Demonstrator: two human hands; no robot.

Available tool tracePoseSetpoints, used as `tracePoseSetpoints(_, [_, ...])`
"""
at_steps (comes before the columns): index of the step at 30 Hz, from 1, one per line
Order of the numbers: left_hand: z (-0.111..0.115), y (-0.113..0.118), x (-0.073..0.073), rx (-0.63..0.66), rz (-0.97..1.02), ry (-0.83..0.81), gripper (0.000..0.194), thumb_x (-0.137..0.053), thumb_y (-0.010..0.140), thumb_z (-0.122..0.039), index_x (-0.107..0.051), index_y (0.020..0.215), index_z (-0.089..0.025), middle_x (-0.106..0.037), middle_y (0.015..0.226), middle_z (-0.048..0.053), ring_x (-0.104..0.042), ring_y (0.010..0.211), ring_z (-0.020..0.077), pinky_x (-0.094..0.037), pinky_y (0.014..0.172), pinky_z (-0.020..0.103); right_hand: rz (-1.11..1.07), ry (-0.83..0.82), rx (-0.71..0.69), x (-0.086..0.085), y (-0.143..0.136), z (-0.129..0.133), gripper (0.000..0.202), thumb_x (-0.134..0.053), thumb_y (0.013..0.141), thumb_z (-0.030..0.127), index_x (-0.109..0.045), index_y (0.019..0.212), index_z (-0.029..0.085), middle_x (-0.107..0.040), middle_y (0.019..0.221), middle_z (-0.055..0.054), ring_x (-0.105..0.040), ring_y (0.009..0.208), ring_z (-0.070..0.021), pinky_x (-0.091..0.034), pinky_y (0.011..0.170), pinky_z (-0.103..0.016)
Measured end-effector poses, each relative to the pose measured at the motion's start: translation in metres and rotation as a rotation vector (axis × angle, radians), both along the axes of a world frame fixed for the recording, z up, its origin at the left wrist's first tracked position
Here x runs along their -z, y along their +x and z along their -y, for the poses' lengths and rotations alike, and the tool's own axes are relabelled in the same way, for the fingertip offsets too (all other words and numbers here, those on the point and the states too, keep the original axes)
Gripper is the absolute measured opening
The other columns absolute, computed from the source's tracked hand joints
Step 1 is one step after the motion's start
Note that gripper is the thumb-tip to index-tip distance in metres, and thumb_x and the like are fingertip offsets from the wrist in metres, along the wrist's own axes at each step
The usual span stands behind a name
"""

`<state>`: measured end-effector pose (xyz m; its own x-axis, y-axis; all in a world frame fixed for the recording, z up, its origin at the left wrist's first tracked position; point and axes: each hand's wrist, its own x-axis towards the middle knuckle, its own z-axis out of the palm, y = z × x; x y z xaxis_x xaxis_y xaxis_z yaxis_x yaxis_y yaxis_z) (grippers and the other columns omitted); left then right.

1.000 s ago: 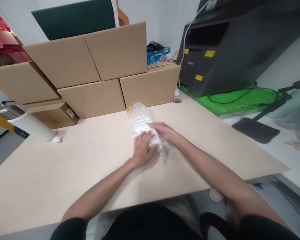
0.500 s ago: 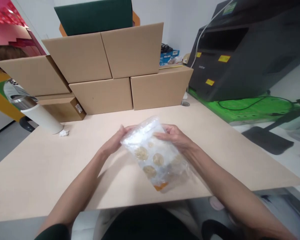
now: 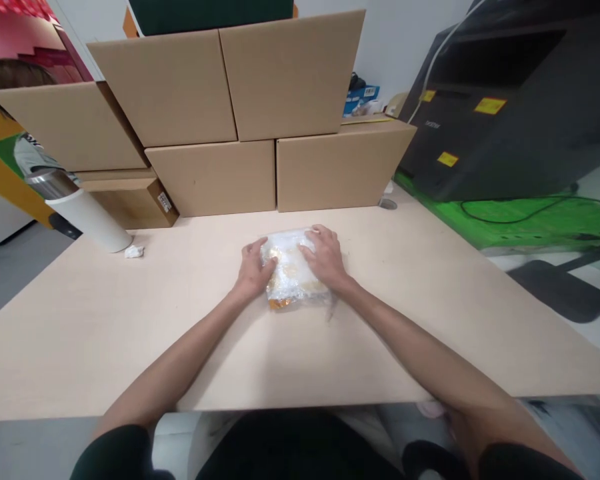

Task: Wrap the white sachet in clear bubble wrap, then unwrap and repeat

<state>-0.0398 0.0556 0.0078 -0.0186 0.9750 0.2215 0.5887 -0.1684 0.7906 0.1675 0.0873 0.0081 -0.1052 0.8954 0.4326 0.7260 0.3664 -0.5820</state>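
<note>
A clear plastic-wrapped packet (image 3: 293,270), white with gold round marks and an orange patch at its near edge, lies flat on the pale wooden table (image 3: 220,373). My left hand (image 3: 254,268) grips the packet's left edge, thumb on top. On the right side, my right hand (image 3: 326,257) rests over the upper corner, its fingers and thumb on the wrap. Loose film sticks out at the packet's lower right.
Cardboard boxes (image 3: 210,179) line the table's back edge. A white roll (image 3: 97,221) with a metallic top stands at the left, beside a crumpled white scrap (image 3: 134,252). At the right, a large dark machine (image 3: 520,127) sits above a green surface (image 3: 510,220).
The packet has gone from being held up and tilted to lying flat and squarer on the table. Both hands have moved to its sides, and the head view has shifted.
</note>
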Motion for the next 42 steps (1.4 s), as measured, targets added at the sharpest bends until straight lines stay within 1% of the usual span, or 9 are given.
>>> tracePoseSetpoints(3, [0.001, -0.011, -0.008, 0.103, -0.309, 0.001, 0.063, -0.054, 0.09, -0.052, -0.053, 0.141, -0.014, -0.021, 0.163, 0.021, -0.029, 0.147, 0.0417, -0.026, 0.118, 0.058, 0.165, -0.094, -0.222, 0.0, 0.021, 0.004, 0.056, -0.047, 0.095, 0.05, -0.054, 0.141, 0.019, -0.044, 0.155, -0.014, -0.038, 0.142, -0.035, -0.03, 0.117, -0.055])
tracePoseSetpoints(7, [0.0, -0.027, -0.021, 0.352, -0.529, -0.18, 0.103, -0.058, 0.079, -0.075, -0.022, 0.159, -0.022, -0.005, 0.169, 0.015, -0.005, 0.154, 0.0402, -0.007, 0.122, 0.061, 0.287, -0.321, -0.423, -0.01, 0.048, 0.006, 0.097, -0.056, 0.083, 0.072, -0.031, 0.157, 0.015, -0.021, 0.166, -0.015, -0.021, 0.152, -0.0357, -0.021, 0.123, -0.053])
tracePoseSetpoints(11, [-0.005, -0.038, -0.028, 0.494, -0.661, -0.268, 0.129, -0.064, 0.067, -0.081, 0.0, 0.162, -0.022, 0.01, 0.167, 0.015, 0.009, 0.153, 0.0405, 0.003, 0.121, 0.062, 0.349, -0.416, -0.553, -0.017, 0.062, 0.003, 0.119, -0.065, 0.073, 0.078, -0.012, 0.162, 0.019, -0.007, 0.168, -0.015, -0.009, 0.154, -0.0373, -0.016, 0.124, -0.055])
tracePoseSetpoints(15, [-0.009, -0.041, -0.025, 0.532, -0.71, -0.257, 0.132, -0.067, 0.066, -0.08, 0.003, 0.161, -0.019, 0.01, 0.167, 0.017, 0.009, 0.153, 0.0422, 0.004, 0.121, 0.061, 0.381, -0.465, -0.597, -0.013, 0.066, 0.003, 0.123, -0.066, 0.073, 0.076, -0.004, 0.162, 0.02, -0.002, 0.169, -0.014, -0.003, 0.154, -0.038, -0.013, 0.124, -0.056])
tracePoseSetpoints(21, [-0.012, -0.042, -0.022, 0.591, -0.735, -0.268, 0.13, -0.064, 0.071, -0.079, 0.007, 0.161, -0.019, 0.007, 0.167, 0.018, 0.007, 0.154, 0.0385, 0.006, 0.122, 0.058, 0.361, -0.435, -0.567, -0.006, 0.064, 0.007, 0.119, -0.067, 0.074, 0.073, -0.002, 0.162, 0.026, -0.006, 0.169, -0.011, -0.007, 0.154, -0.0395, -0.014, 0.123, -0.06])
tracePoseSetpoints(32, [-0.01, -0.044, -0.016, 0.542, -0.709, -0.231, 0.126, -0.065, 0.075, -0.073, 0.012, 0.16, -0.023, 0.006, 0.168, 0.015, 0.005, 0.154, 0.0392, 0.002, 0.122, 0.06, 0.367, -0.493, -0.542, -0.012, 0.059, 0.008, 0.118, -0.061, 0.076, 0.077, -0.003, 0.162, 0.022, -0.001, 0.169, -0.011, -0.003, 0.155, -0.0368, -0.009, 0.123, -0.059])
tracePoseSetpoints(35, [-0.009, -0.041, -0.021, 0.517, -0.752, -0.223, 0.125, -0.067, 0.073, -0.072, 0.008, 0.161, -0.022, 0.003, 0.168, 0.017, 0.002, 0.153, 0.0423, -0.002, 0.12, 0.063, 0.386, -0.508, -0.529, -0.015, 0.057, 0.01, 0.119, -0.061, 0.075, 0.078, -0.005, 0.162, 0.02, -0.001, 0.169, -0.013, -0.005, 0.155, -0.0364, -0.011, 0.123, -0.058])
tracePoseSetpoints(38, [-0.001, -0.034, -0.033, 0.478, -0.833, -0.131, 0.123, -0.07, 0.074, -0.064, 0.005, 0.161, -0.021, 0.01, 0.167, 0.018, 0.006, 0.152, 0.0441, -0.001, 0.119, 0.065, 0.411, -0.499, -0.491, -0.019, 0.056, 0.015, 0.117, -0.062, 0.075, 0.077, -0.008, 0.162, 0.02, -0.002, 0.168, -0.014, -0.004, 0.154, -0.037, -0.013, 0.123, -0.059])
tracePoseSetpoints(42, [0.014, -0.022, -0.051, 0.576, -0.923, 0.005, 0.095, -0.064, 0.085, -0.045, -0.01, 0.161, -0.025, 0.004, 0.169, 0.011, 0.005, 0.154, 0.0377, 0.005, 0.121, 0.06, 0.463, -0.279, -0.47, -0.02, 0.057, 0.029, 0.09, -0.06, 0.086, 0.065, -0.019, 0.159, 0.031, -0.001, 0.169, -0.006, 0.003, 0.154, -0.0363, -0.005, 0.121, -0.064])
